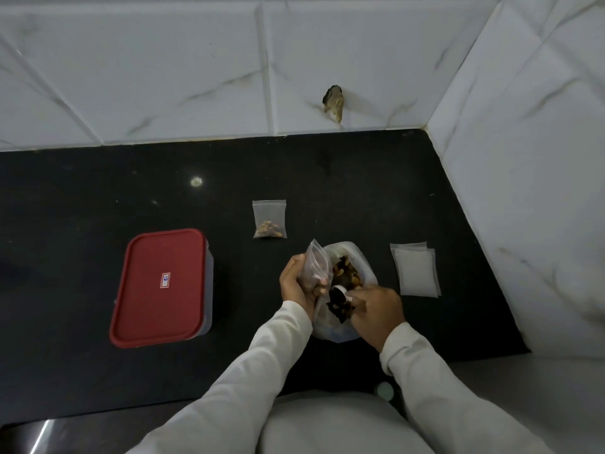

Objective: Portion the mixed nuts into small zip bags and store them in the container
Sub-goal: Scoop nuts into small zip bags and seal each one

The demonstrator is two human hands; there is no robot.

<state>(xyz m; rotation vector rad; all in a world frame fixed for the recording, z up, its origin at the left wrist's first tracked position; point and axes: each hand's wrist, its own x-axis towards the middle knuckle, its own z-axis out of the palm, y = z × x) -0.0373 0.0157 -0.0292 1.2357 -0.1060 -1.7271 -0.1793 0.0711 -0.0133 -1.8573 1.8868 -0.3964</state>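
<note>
two hands portioning nuts on a dark counter

i look down through the head camera at a black counter [98,198] set into a corner of white marbled wall [163,77]. both arms reach in from the bottom edge in pale sleeves [262,362].

the left hand [298,285] holds a small clear zip bag [319,262] upright. its fingers curl round the bag's lower part and the thumb presses against the front, so the mouth points up. some nuts seem to sit low inside it, but the hand hides most of that.

just to the right, touching the zip bag, stands the large translucent nut bag [366,262], open at the top. brown and dark mixed nuts [347,273] show inside.

the right hand [378,309] sits at the near rim of the nut bag. its fingers are bent and bunched together, pinching a small white scoop [342,289] that carries a dark lump. the scoop's bowl is between the two bags, close to the left thumb. i cannot tell how it is gripped beyond that.

behind the hands, a filled bag [269,221] lies flat on the counter, nuts gathered at its near end.

to the right of the nut bag, apart from it, lie flat empty bags [415,273], overlapping in a short stack.

well to the left stands the container [209,290], rectangular, with its red lid [147,306] on and a small label in the middle.

a chipped hole [334,103] breaks the wall tile behind.
</note>
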